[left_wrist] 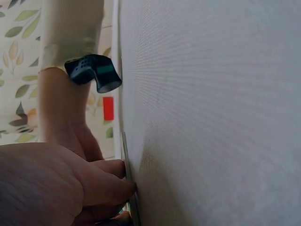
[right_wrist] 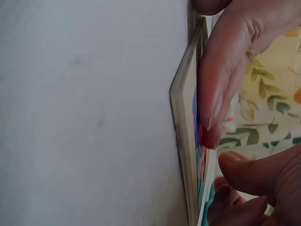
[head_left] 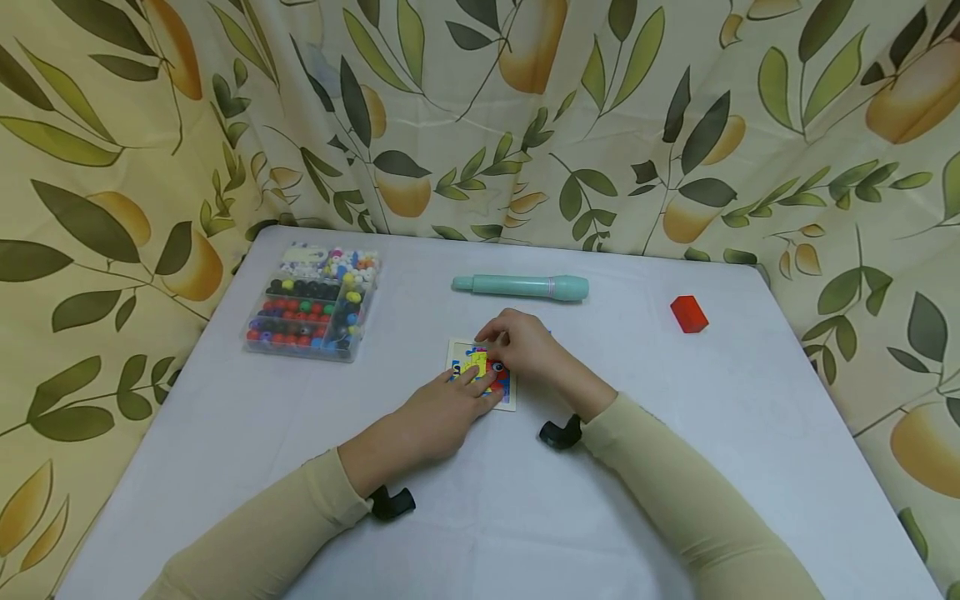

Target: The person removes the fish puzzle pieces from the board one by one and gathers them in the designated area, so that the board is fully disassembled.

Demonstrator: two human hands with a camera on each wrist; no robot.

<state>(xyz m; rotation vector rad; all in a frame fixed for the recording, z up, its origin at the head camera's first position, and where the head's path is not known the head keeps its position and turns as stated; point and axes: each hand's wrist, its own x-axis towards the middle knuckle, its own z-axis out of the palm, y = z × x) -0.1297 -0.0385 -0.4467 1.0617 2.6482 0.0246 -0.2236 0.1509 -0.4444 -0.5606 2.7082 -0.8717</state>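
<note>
Mid-frame, left hand (head_left: 442,414) presses puzzle (head_left: 478,358), fingers straight; right hand (head_left: 528,343), grip I cannot tell; probably fitting, next needs careful aligning.

The white surface (head_left: 637,375) carries 1 clear box of beads (head_left: 341,354) at far left, 1 green tube (head_left: 517,287), 1 red block (head_left: 688,314) at right and, near the middle, 1 picture board (head_left: 455,348).

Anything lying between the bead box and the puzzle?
No. The head view shows bare white cloth between the bead box and the puzzle. The left hand rests on the puzzle's near side.
</note>
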